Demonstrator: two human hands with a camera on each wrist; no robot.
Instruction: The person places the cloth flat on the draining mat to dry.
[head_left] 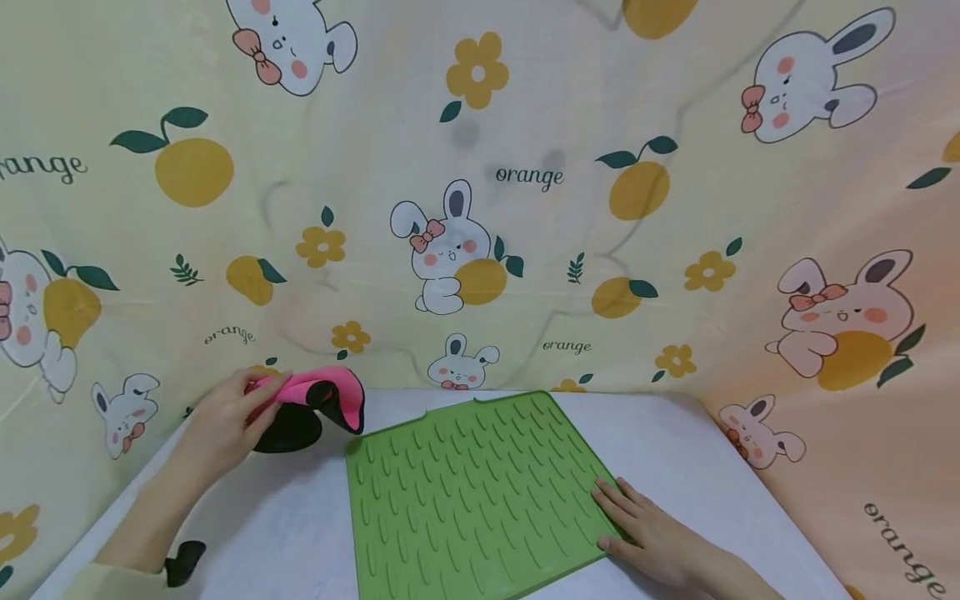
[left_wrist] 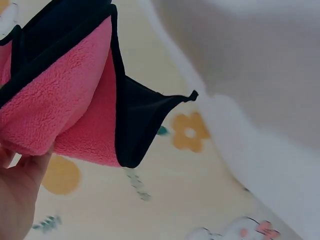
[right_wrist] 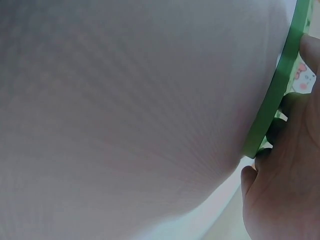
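My left hand pinches a pink fleecy cloth with black edging, raised over the left of the table. Its folds curl over, and a dark side hangs below the fingers. In the left wrist view the cloth droops in folds from the hand. A green ridged mat lies flat at the centre of the table. My right hand rests on the mat's right edge with its fingers extended over the surface. The right wrist view shows that hand along the mat's green edge.
The table has a white cover. Behind it and at both sides hangs a curtain printed with rabbits, oranges and flowers. A black strap sits at the left wrist.
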